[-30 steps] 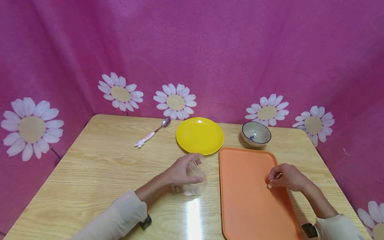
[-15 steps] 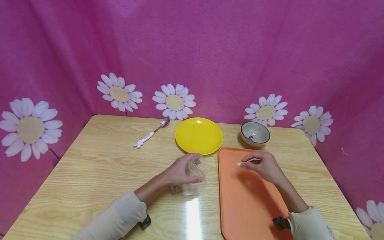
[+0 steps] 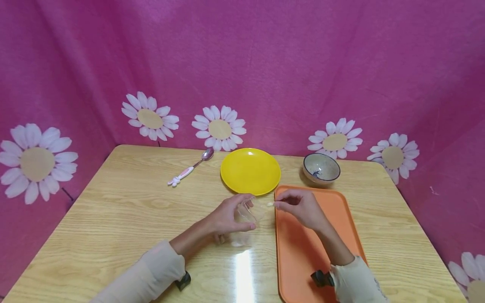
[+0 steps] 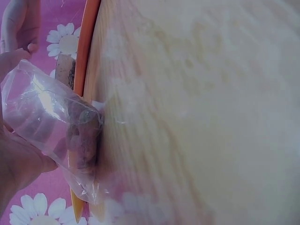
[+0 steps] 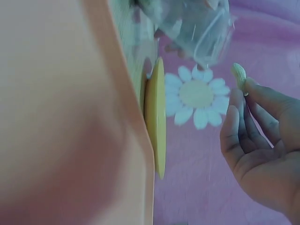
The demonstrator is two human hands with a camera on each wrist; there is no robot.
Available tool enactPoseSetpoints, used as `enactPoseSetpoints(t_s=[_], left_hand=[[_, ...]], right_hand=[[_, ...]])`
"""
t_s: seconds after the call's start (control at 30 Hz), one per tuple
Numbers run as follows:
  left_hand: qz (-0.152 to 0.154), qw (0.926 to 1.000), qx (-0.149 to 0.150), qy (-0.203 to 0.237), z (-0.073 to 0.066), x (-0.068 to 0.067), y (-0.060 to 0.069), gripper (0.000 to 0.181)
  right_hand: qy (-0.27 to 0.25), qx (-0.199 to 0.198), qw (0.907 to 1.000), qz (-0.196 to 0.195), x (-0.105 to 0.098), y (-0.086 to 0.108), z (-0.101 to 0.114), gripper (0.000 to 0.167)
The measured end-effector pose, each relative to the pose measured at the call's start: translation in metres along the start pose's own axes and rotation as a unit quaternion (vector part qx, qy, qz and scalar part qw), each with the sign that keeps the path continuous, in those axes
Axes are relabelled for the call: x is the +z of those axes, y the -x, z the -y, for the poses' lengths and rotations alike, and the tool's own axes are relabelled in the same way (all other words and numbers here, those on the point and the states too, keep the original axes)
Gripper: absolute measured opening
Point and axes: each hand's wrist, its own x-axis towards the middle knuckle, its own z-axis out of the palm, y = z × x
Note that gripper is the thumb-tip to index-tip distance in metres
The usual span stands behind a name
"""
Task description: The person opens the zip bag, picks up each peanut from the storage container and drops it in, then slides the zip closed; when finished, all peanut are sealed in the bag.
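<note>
My left hand (image 3: 229, 216) holds a clear plastic bag (image 3: 246, 212) just above the table, in front of the yellow plate. In the left wrist view the crinkled bag (image 4: 42, 101) spreads between thumb and fingers, and brownish shapes show through its lower end; I cannot tell what they are. My right hand (image 3: 301, 208) pinches a pale peanut (image 3: 270, 204) between thumb and fingertips, over the left edge of the orange tray. Seen from the right wrist, the peanut (image 5: 239, 77) sticks out past the fingertips, close to the bag (image 5: 197, 33) but apart from it.
The orange tray (image 3: 303, 269) lies at the right of the wooden table (image 3: 125, 210). Behind it stands a patterned bowl (image 3: 322, 168). A yellow plate (image 3: 251, 170) is at the back middle, with a spoon (image 3: 189, 168) to its left. A pink flowered cloth (image 3: 242, 63) hangs behind.
My right hand has lifted the peanut from the tray's right side and carried it left, close to the bag. The left hand and the bag have stayed in place.
</note>
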Motion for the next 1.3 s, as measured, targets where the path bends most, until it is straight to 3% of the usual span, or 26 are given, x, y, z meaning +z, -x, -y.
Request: enactPoseSetpoints(t_s=[0.3,0.57,0.73,0.93,1.17,1.3], left_hand=[[-0.007,0.9999,0.014,-0.004,0.002,0.001,-0.001,0.074],[-0.013,0.9998,0.013,0.0,0.002,0.001,0.0,0.073],[-0.023,0.9997,0.0,0.0,0.0,0.0,0.001,0.073],[-0.036,0.9992,-0.015,0.011,0.0,0.0,0.001,0.078],[-0.038,0.9986,-0.031,0.02,0.0,-0.009,0.006,0.076],[-0.055,0.9977,-0.019,0.035,0.0,-0.019,0.012,0.065]], right_hand=[[0.084,-0.017,0.9963,0.001,0.024,-0.006,0.014,0.009],[0.099,-0.026,0.9944,0.024,0.024,0.002,0.017,0.008],[0.091,-0.014,0.9935,0.067,0.026,0.01,0.023,0.016],[0.1,-0.031,0.9886,0.108,0.038,0.01,0.025,0.025],[0.115,-0.042,0.9865,0.108,0.043,0.007,0.03,0.014],[0.132,-0.041,0.9862,0.09,0.041,0.005,0.033,0.014]])
